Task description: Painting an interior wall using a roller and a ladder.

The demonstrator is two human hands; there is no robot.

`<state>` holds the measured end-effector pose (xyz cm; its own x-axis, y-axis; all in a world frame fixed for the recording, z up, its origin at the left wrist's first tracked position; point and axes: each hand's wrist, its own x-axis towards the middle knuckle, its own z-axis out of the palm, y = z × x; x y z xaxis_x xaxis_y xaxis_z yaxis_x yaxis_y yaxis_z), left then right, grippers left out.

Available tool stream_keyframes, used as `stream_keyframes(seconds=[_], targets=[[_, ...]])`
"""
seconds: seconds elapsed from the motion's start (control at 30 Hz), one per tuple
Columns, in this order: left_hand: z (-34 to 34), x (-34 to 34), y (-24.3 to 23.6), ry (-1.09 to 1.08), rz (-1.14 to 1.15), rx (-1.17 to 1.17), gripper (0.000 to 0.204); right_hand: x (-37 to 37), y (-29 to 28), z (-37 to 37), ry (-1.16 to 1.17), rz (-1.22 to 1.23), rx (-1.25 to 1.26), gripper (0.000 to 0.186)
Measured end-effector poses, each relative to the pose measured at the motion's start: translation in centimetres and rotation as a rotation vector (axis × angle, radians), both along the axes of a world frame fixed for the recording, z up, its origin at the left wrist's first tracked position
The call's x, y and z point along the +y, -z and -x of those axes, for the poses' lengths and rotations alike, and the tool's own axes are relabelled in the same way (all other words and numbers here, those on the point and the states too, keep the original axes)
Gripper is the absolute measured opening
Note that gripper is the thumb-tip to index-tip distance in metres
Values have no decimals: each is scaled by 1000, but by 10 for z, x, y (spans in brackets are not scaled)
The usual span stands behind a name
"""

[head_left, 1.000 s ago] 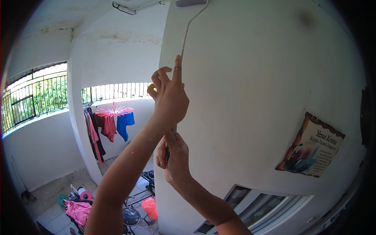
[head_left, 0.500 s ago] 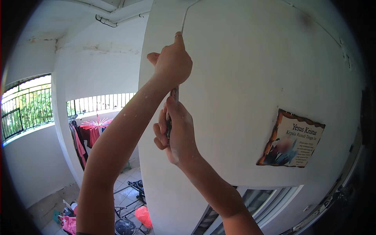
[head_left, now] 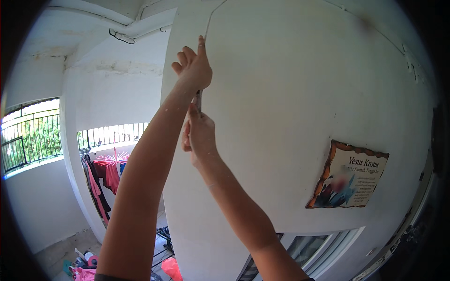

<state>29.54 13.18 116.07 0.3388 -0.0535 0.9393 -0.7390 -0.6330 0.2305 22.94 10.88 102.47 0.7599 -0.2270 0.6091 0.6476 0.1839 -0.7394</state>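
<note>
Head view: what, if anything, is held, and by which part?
A thin-rodded tool: the right hand grips its handle; the left hand is by the rod, its hold unclear.

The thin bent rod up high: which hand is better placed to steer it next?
Probably the left hand: it's higher, nearer the thin bent rod, with its index finger pointing up beside it. The right hand sits lower, curled at the handle.

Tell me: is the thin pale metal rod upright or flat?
Upright: the rod rises above the left hand, bending right near its visible top.
</note>
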Motion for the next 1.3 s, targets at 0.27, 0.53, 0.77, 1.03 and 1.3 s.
stream_keyframes(seconds=[0.27, 0.53, 0.77, 1.03, 1.3], targets=[[-21, -2, 29, -21, 3, -29, 66, 6, 28, -12, 57, -28, 16, 42], [-15, 3, -31, -84, 32, -31, 66, 4, -32, -2, 5, -68, 61, 36], [-29, -3, 49, -14, 55, -42, 70, -3, 49, -15, 43, -18, 33, 42], [0, 20, 70, 61, -41, 83, 71, 14, 69, -2, 44, 1, 33, 45], [-22, 24, -34, -77, 56, 32, 66, 15, -37, -15, -69, -18, 65, 38]])
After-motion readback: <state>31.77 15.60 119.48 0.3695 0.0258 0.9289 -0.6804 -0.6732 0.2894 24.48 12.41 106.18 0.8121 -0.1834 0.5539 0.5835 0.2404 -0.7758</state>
